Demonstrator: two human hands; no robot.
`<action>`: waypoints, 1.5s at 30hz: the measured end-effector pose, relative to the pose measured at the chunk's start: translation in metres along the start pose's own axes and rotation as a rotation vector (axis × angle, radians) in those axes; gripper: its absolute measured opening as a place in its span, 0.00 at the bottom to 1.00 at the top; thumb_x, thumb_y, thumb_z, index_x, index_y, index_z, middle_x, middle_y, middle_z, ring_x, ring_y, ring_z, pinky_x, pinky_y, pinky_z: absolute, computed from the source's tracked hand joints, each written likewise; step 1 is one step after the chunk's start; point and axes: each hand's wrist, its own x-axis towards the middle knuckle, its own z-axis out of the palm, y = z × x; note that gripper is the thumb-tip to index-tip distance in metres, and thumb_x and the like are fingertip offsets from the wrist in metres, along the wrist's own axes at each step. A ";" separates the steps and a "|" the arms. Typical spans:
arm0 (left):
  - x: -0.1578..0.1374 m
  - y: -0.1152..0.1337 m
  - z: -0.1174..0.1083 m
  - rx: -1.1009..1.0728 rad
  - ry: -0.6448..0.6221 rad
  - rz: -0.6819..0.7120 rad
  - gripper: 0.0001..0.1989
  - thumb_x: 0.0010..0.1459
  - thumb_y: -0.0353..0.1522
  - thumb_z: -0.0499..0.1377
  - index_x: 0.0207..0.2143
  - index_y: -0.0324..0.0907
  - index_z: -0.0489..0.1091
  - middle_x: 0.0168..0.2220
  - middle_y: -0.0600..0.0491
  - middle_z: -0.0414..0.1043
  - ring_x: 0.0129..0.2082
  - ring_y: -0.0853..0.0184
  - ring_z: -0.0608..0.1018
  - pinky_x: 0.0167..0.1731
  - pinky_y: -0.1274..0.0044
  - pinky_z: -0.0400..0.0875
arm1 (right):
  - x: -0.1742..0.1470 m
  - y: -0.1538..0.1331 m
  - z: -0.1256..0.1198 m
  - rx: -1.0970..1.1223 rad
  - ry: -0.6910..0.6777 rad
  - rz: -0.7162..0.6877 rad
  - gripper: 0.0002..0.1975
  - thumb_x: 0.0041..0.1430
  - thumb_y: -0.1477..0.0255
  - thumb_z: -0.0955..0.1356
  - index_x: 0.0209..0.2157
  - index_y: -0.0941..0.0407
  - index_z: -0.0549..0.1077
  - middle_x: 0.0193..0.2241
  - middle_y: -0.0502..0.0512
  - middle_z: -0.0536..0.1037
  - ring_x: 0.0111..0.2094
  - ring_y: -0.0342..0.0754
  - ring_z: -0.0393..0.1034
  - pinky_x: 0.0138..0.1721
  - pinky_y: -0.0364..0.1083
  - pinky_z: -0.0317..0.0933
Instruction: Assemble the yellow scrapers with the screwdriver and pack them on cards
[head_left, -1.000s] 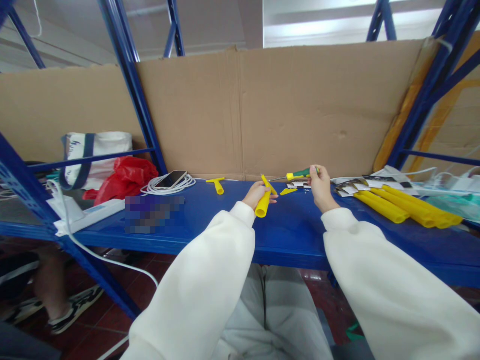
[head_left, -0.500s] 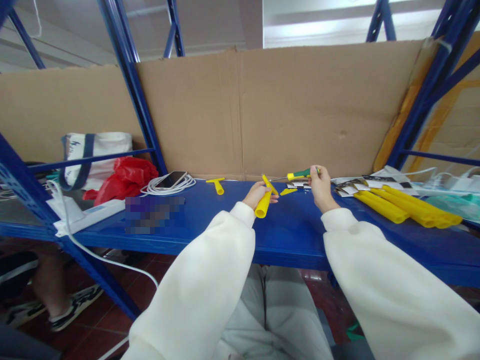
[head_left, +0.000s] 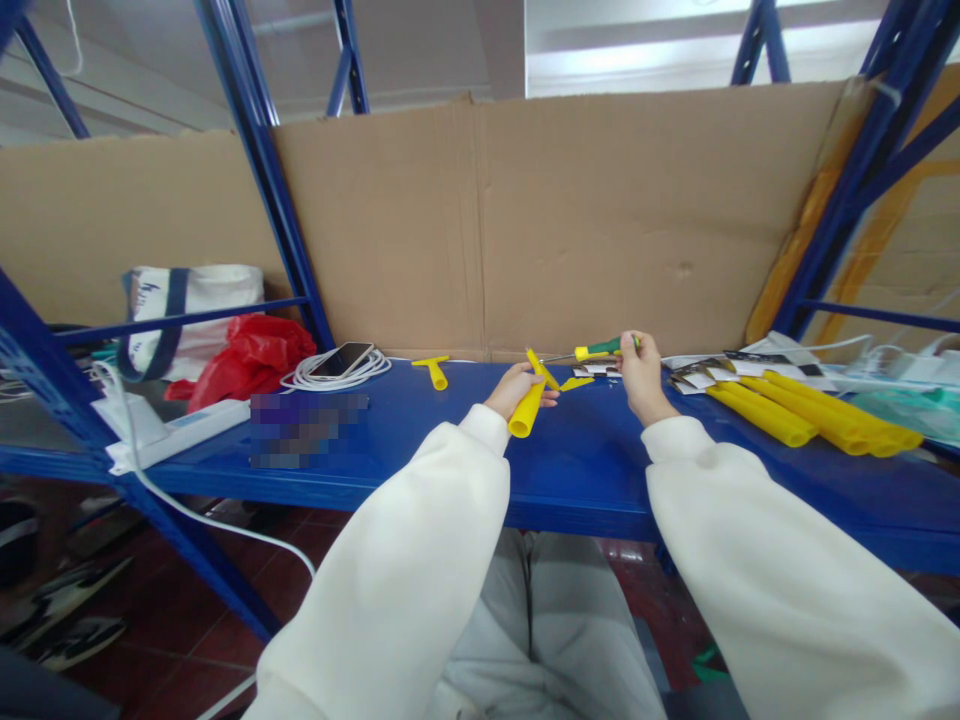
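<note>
My left hand (head_left: 514, 388) is closed around a yellow T-shaped scraper handle (head_left: 527, 410), whose hollow round end points towards me. In my right hand (head_left: 643, 378) is a screwdriver (head_left: 598, 349) with a green and yellow grip. Its metal shaft points left and its tip meets the crosspiece of the handle; the exact contact is too small to make out. A flat yellow piece (head_left: 576, 383) lies on the blue shelf just right of my left hand. Farther left rests another yellow T-shaped handle (head_left: 435, 374).
Several yellow tubes (head_left: 795, 410) lie at the right beside packaged flat pieces (head_left: 694, 375). To the left are a phone (head_left: 343, 360) on coiled white cable (head_left: 300, 378), a red plastic bag (head_left: 259, 355) and a white power strip (head_left: 187, 430). Cardboard (head_left: 600, 220) stands behind the blue shelf (head_left: 420, 450).
Both hands keep almost the same place, with the handle and screwdriver barely shifted. At the lower left, another person's leg and shoes have moved left.
</note>
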 end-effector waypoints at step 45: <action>0.002 -0.002 -0.002 0.169 0.081 0.044 0.27 0.60 0.20 0.51 0.61 0.39 0.54 0.41 0.42 0.76 0.26 0.66 0.81 0.25 0.76 0.77 | -0.015 -0.053 -0.004 0.236 -0.122 0.437 0.19 0.52 0.57 0.74 0.25 0.54 0.65 0.11 0.40 0.60 0.11 0.37 0.55 0.12 0.36 0.49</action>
